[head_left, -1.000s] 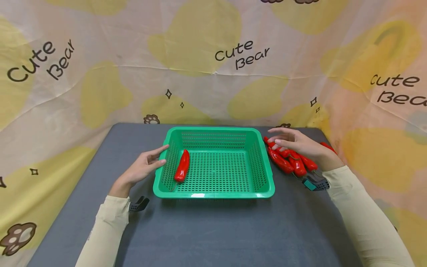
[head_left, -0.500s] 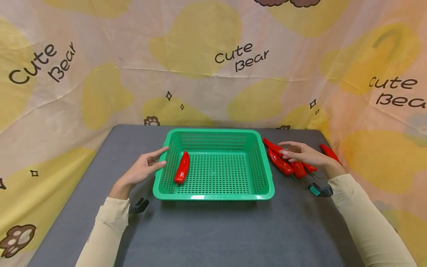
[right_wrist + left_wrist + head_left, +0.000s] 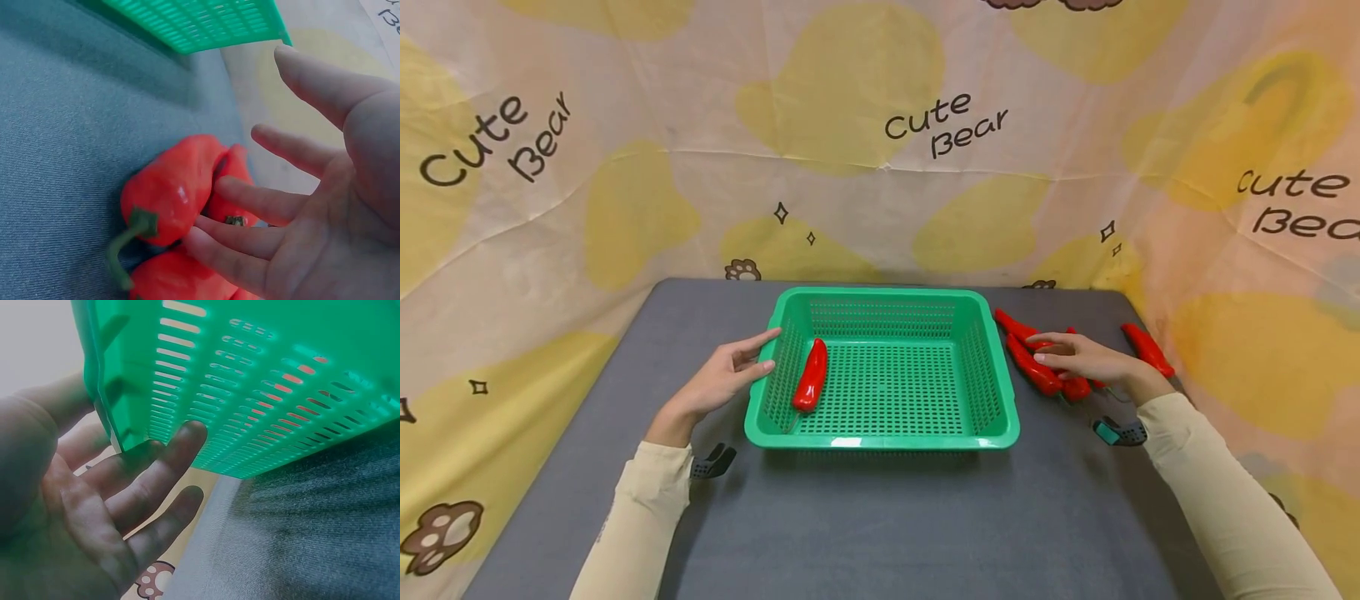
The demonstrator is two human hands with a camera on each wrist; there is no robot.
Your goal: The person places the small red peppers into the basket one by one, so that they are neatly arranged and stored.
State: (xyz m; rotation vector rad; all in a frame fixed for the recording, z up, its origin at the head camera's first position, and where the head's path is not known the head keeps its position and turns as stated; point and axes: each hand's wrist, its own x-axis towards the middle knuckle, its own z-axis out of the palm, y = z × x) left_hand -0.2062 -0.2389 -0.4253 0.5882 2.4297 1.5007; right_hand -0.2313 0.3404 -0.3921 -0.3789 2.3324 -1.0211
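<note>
My left hand (image 3: 722, 383) is at the left side of a green plastic basket (image 3: 880, 443). Its thumb and index finger reach onto the rim with relaxed fingers. In the left wrist view the other fingers (image 3: 159, 469) lie outside the slotted wall. One red pepper (image 3: 810, 379) lies inside the basket, toward the left. My right hand (image 3: 1086, 360) is low over a pile of red peppers right of the basket. The right wrist view shows its fingertips against a pepper (image 3: 172, 187) with a green stem, thumb spread apart. Another pepper (image 3: 181, 278) lies beside it.
A lone red pepper (image 3: 1147, 350) lies near the table's right edge. The grey table (image 3: 880, 525) extends in front of the basket. A printed cloth (image 3: 850, 100) hangs behind and along both sides.
My right hand has moved from above the pile, right and down among the peppers, shifting some of them slightly. The left hand and the basket have stayed in place.
</note>
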